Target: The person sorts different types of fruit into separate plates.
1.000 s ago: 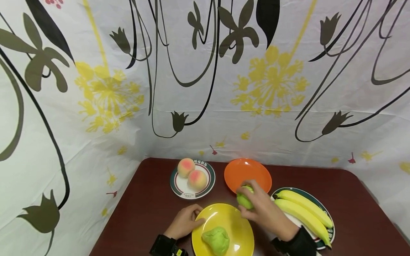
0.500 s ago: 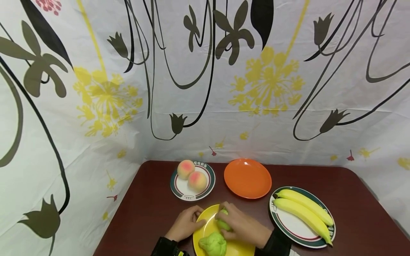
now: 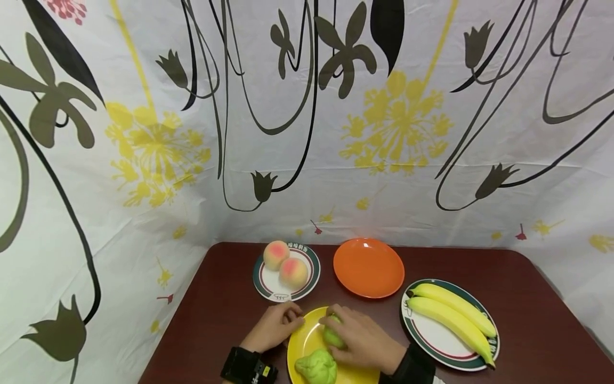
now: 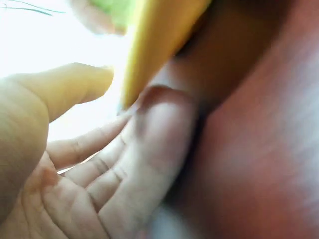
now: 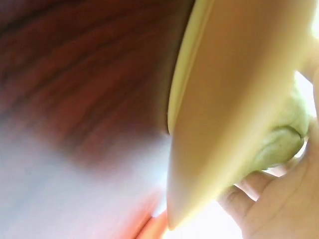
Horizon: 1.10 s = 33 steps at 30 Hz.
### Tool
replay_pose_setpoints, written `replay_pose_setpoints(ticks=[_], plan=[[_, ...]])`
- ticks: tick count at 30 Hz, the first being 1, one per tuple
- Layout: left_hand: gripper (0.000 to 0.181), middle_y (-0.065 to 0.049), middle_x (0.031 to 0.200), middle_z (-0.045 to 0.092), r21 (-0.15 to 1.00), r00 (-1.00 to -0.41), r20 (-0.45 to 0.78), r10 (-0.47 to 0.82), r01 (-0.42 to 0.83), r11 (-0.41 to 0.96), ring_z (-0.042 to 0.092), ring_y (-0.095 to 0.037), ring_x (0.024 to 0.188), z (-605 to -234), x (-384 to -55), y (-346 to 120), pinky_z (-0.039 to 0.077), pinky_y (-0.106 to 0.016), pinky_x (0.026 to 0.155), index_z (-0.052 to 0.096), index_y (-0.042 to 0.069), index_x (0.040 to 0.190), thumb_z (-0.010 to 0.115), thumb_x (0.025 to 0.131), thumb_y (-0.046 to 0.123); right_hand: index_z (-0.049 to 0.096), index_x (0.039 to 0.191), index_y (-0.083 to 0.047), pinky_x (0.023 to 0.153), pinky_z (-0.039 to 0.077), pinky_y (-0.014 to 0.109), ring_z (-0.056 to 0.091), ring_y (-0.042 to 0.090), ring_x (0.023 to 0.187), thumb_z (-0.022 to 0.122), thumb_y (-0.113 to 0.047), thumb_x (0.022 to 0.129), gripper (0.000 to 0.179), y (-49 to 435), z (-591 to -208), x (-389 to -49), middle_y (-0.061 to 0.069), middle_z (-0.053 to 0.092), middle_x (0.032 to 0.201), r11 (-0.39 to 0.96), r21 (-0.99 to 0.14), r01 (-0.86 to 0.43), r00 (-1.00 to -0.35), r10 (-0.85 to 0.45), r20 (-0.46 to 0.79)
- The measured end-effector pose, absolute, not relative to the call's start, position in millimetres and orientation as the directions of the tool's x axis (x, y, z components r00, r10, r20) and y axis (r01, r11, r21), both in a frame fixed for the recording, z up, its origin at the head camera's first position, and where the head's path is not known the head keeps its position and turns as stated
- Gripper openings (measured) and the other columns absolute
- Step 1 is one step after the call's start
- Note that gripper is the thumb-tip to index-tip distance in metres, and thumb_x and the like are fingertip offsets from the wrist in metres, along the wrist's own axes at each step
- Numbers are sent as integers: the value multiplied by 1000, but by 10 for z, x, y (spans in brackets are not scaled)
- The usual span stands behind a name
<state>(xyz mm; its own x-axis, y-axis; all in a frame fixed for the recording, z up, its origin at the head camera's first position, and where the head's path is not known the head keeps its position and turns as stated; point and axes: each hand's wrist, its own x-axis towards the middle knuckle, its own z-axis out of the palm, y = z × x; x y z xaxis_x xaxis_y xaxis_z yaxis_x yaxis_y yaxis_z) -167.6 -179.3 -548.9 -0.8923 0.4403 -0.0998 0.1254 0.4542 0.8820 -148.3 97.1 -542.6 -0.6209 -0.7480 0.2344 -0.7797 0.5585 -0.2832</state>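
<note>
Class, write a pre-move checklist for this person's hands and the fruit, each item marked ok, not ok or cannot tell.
1. Held green fruit is over the yellow plate: ok.
2. Its underside touches that plate: cannot tell; the contact is hidden.
3. Right hand has released it: not ok; fingers curl round it.
4. Left hand grips the plate: cannot tell; it is at the rim.
5. Peaches and bananas lie on separate patterned plates: ok.
</note>
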Motion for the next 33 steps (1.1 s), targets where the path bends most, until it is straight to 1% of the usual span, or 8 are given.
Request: replay_pose_setpoints(ticks=[4,7,10,13,19,23,27,33], plan=[[33,-13,90,68,887,-916,-19,400,169,430,65,-19,61,-5275,-1850,-1676,57,-33,53,63,0,124,62,103,26,55,140,-25,80,50,28,51,5,98,73,-40,91,55,1004,-5381,-1450,-5,53,129,580,-273,-767,-638,-732,239],[30,-17,91,69,874,-924,77,375,244,421,66,-22,63,-5115,-2043,-1493,56,-31,54,64,0,122,60,104,23,54,143,-24,85,53,33,56,8,106,71,-46,92,58,1054,-5328,-1411,-3,53,134,587,-285,-758,-651,-711,266],[21,-16,89,70,859,-925,141,353,292,421,67,-28,67,-5001,-2271,-1272,56,-31,58,66,4,116,59,105,20,54,143,-25,90,54,39,58,12,115,67,-54,94,59,1128,-5264,-1361,-3,52,140,607,-302,-735,-677,-683,274],[17,-11,87,69,855,-932,128,341,277,438,69,-29,75,-4956,-2498,-1040,57,-32,65,67,6,112,58,105,19,56,141,-25,90,55,39,58,11,118,65,-58,94,58,1224,-5203,-1294,-5,53,140,628,-303,-717,-697,-652,299],[18,-6,100,65,774,-937,108,333,290,563,64,-20,90,-5047,-2852,-696,54,-34,82,68,4,114,59,103,15,59,135,-26,85,54,30,59,5,114,76,-44,91,50,1432,-5152,-1130,-9,56,134,635,-271,-724,-675,-568,471],[20,-12,109,61,732,-938,116,328,304,610,60,-26,100,-5150,-2993,-566,51,-41,89,66,0,115,61,100,12,62,129,-33,82,54,25,59,2,110,83,-33,86,48,1623,-5156,-1040,-12,59,129,677,-276,-682,-691,-474,545],[21,-17,114,57,701,-955,117,271,272,659,56,-31,102,-5283,-3090,-477,49,-45,91,64,-1,112,64,97,15,65,124,-34,88,48,17,60,2,111,86,-26,82,48,1870,-5176,-999,-13,60,127,717,-275,-641,-701,-401,589],[38,-23,127,54,690,-971,14,240,184,700,57,-35,112,-5394,-3157,-335,48,-47,99,54,-2,129,63,99,20,69,115,-29,87,45,16,61,7,108,85,-23,83,36,2300,-5228,-997,-10,63,122,802,-288,-523,-752,-275,599]])
